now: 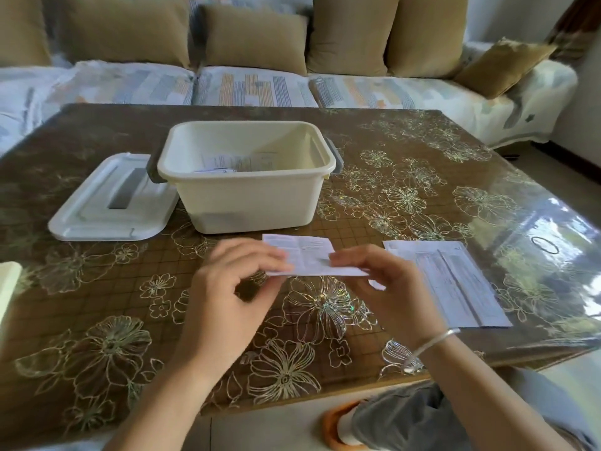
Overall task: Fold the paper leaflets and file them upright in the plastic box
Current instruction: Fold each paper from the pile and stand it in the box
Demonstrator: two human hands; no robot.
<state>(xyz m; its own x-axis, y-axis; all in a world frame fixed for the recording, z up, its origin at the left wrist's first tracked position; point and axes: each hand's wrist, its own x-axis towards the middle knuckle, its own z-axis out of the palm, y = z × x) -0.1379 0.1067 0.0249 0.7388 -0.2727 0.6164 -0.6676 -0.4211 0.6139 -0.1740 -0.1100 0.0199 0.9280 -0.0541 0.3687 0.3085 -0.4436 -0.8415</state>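
A small folded white leaflet (pixel 309 255) is held just above the table, in front of the cream plastic box (pixel 247 200). My left hand (pixel 234 288) pinches its left edge between thumb and fingers. My right hand (pixel 380 281) pinches its right end. The box stands open, with a few leaflets (pixel 237 162) inside against its far side. To the right of my right hand, a pile of unfolded leaflets (pixel 455 281) lies flat on the table.
The box's white lid (pixel 110 203) lies flat on the table to the left of the box. A cream object (pixel 8 284) pokes in at the left edge. A sofa with cushions (pixel 253 40) runs behind the glossy flowered table (pixel 130 320).
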